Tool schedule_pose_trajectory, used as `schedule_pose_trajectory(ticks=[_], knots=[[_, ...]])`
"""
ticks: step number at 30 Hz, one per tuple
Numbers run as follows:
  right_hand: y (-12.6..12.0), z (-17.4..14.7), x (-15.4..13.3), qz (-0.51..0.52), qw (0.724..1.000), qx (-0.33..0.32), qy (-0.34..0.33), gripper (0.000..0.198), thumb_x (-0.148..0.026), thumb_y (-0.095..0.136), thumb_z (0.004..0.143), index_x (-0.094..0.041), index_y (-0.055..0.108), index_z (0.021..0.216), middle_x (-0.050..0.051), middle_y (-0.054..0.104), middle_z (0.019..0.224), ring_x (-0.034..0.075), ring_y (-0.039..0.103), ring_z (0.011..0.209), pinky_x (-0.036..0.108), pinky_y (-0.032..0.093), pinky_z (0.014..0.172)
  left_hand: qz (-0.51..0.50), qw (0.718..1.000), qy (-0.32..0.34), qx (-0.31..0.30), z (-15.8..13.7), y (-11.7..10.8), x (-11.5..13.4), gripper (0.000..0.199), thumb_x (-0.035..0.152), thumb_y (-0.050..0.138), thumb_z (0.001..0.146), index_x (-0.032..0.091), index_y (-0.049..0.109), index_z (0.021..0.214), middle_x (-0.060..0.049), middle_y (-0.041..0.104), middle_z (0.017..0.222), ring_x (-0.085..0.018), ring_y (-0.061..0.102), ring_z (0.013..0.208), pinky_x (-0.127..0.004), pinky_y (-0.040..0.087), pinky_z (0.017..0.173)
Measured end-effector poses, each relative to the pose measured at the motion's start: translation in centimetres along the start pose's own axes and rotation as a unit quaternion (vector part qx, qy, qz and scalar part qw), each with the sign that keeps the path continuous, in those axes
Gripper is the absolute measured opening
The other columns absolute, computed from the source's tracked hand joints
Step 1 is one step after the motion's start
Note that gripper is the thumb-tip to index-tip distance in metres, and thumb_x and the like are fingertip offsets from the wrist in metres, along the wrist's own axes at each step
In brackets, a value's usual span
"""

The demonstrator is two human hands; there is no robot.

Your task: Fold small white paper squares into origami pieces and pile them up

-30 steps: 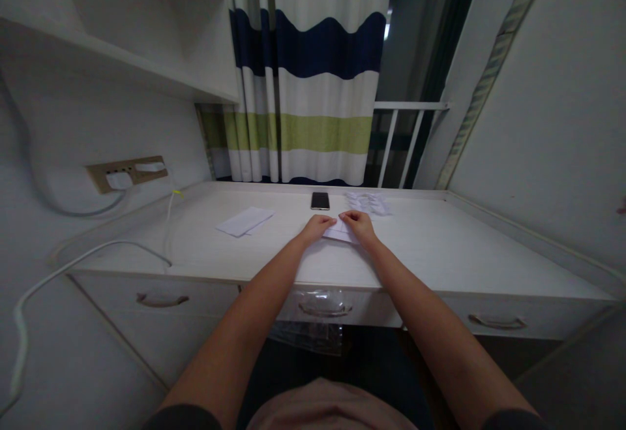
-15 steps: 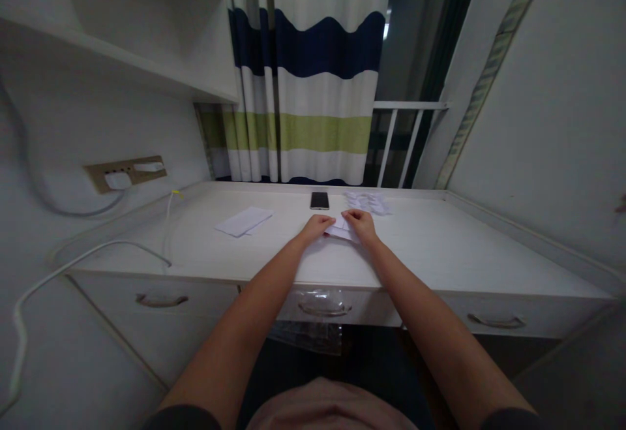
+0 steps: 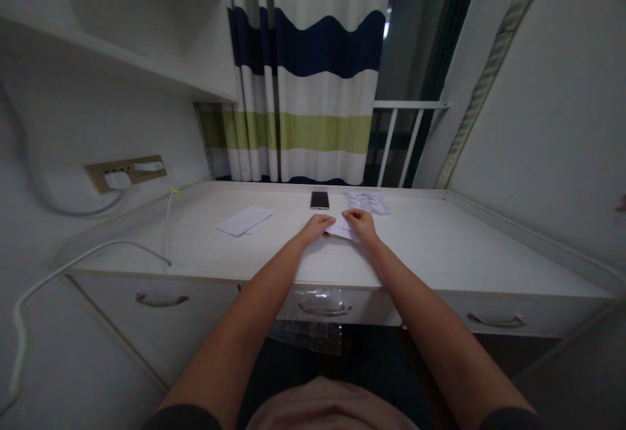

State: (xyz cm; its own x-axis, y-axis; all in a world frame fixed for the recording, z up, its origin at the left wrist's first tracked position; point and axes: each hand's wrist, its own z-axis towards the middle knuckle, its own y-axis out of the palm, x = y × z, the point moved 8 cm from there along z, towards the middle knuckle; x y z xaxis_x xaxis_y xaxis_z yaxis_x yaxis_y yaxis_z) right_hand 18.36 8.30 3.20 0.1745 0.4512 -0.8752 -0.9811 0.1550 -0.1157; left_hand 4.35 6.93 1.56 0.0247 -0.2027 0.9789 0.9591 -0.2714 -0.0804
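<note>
Between my two hands is a folded sheet of white paper, held just above the desk. My left hand pinches its left edge between thumb and fingers. My right hand is closed at the upper right part of the paper, fingertips on a fold. Behind my right hand lie several small folded white papers. A stack of flat white paper sheets rests to the left of my hands. Just beyond my left hand a dark phone lies flat.
The white desk has drawers with handles along its front. A white cable crosses its left end, near a wall socket. Clear plastic hangs at the middle drawer. A striped curtain hangs behind the desk.
Hardly anything differs. The paper between my hands has tilted slightly, its lower edge looking flatter now; both hands stay in almost the same place.
</note>
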Motion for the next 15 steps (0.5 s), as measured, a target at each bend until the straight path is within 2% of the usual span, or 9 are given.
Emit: schedule_pose_trajectory(ticks=[6,10,15], knots=[[-0.63,-0.09,-0.16,-0.012,0.999,0.04,-0.011,0.039,-0.054,0.063,0.057,-0.015,0.066,0.061,0.004,0.064,0.058,0.017,0.054,0.059,0.029,0.041,0.055,-0.041,0.999,-0.011,0.02,0.06,-0.36,-0.11,0.019,0.024,0.061,0.074,0.008,0.066,0.084,-0.002,0.058,0.063,-0.009,0.051,0.055,-0.02,0.043,0.049],[-0.68,-0.06,-0.17,-0.023,0.999,0.044,-0.018,0.04,-0.054,0.062,0.058,-0.015,0.066,0.061,0.005,0.063,0.058,0.018,0.055,0.059,0.029,0.041,0.056,-0.049,0.998,-0.017,0.018,0.17,-0.38,-0.27,0.024,0.018,0.057,0.074,0.011,0.067,0.095,-0.003,0.059,0.068,-0.008,0.05,0.056,-0.02,0.043,0.049],[-0.65,-0.05,-0.13,-0.017,0.999,0.04,-0.009,0.036,-0.051,0.064,0.056,-0.015,0.067,0.061,0.005,0.065,0.06,0.019,0.056,0.06,0.03,0.042,0.057,-0.033,0.999,-0.012,0.012,-0.05,-0.34,0.03,0.032,0.015,0.051,0.071,0.012,0.066,0.099,-0.002,0.057,0.069,-0.009,0.048,0.054,-0.021,0.043,0.049]])
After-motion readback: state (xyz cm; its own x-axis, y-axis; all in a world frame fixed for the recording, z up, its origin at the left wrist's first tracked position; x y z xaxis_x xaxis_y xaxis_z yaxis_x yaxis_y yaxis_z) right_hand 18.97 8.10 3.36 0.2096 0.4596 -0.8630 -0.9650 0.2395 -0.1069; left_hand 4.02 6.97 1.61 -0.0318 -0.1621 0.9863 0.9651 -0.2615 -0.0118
